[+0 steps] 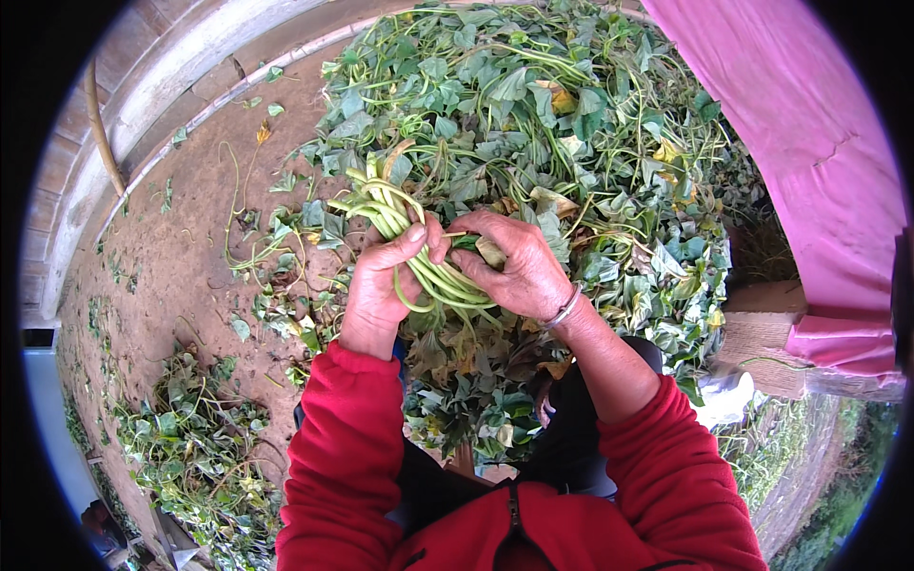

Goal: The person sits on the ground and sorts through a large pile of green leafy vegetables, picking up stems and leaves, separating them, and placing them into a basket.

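Note:
A bundle of long pale green stems (pixel 385 207) lies gripped in my left hand (pixel 391 275), its thumb pressed across them. The stems curve down to the right, towards my right hand (pixel 510 264). That hand pinches a thin stem with a green and a yellowish leaf (pixel 491 251) between thumb and fingers, close to the bundle. A metal bangle (pixel 565 307) circles my right wrist. Beyond and below both hands spreads a large heap of leafy vines (pixel 500 135), green with some yellowed and brown leaves.
A smaller pile of vines (pixel 200 435) lies on the bare earth (pixel 186 264) at the left. A pink cloth (pixel 792 128) hangs at the right above a pale block (pixel 760 335). A curved concrete edge (pixel 143 143) runs along the left, with a stick (pixel 101 135) against it.

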`<state>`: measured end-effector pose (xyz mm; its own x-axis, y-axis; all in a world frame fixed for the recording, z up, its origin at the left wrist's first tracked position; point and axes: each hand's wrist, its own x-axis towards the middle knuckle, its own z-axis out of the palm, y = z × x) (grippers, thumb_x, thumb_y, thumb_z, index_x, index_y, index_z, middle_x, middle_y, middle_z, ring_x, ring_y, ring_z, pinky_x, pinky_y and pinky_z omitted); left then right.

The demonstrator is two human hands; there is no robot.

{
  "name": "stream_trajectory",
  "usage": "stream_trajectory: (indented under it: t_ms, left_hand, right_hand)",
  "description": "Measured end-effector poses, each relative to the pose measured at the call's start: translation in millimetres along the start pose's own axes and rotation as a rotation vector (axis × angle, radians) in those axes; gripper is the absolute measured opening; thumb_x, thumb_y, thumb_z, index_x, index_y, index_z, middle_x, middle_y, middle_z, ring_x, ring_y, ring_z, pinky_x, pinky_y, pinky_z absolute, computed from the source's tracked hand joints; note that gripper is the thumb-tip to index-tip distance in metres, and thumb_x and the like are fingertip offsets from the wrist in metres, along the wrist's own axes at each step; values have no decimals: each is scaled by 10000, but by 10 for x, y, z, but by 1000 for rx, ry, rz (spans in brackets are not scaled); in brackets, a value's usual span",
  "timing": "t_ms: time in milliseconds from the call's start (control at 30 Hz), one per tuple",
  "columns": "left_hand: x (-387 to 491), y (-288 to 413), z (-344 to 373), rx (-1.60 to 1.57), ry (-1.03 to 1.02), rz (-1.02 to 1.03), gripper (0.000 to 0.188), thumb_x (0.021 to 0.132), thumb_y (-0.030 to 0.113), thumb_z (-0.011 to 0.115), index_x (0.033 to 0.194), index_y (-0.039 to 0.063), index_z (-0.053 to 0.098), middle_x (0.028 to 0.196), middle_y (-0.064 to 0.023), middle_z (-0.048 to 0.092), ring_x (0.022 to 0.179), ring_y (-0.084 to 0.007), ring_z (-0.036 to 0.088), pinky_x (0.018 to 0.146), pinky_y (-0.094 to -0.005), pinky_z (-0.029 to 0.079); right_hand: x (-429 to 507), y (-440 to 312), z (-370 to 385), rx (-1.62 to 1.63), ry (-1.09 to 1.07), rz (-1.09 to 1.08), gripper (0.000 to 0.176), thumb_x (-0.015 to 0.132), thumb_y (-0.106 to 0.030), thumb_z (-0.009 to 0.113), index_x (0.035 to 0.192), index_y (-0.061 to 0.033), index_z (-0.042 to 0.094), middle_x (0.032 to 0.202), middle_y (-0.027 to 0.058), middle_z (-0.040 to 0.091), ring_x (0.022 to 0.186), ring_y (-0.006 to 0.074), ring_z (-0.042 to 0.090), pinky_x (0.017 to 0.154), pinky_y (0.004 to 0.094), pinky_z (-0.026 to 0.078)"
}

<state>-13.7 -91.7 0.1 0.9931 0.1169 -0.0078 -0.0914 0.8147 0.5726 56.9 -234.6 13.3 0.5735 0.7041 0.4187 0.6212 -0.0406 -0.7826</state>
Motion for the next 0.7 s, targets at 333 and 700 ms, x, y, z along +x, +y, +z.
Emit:
stream_trajectory:
  t_ms: [333, 700]
  left_hand:
    - [3, -39, -9, 91, 33, -20, 181, 738, 111, 582, 886, 47, 500, 628, -33, 434, 560, -137, 380, 532, -243, 318]
    - [-72, 223, 4, 242, -55, 82, 262, 654, 207, 652, 733, 89, 431, 518, 20, 392, 410, -91, 323, 536, -257, 268]
  right_hand:
    - [-34, 30, 70, -381, -40, -8, 82, 631, -84, 542, 656, -50, 471, 598, 105, 525, 568, 309, 534, 516, 390, 431]
    - [-81, 366, -488, -516, 119, 88, 237, 649, -108, 618, 882, -149, 612, 952, 46, 536, 906, 246, 481, 802, 371, 327]
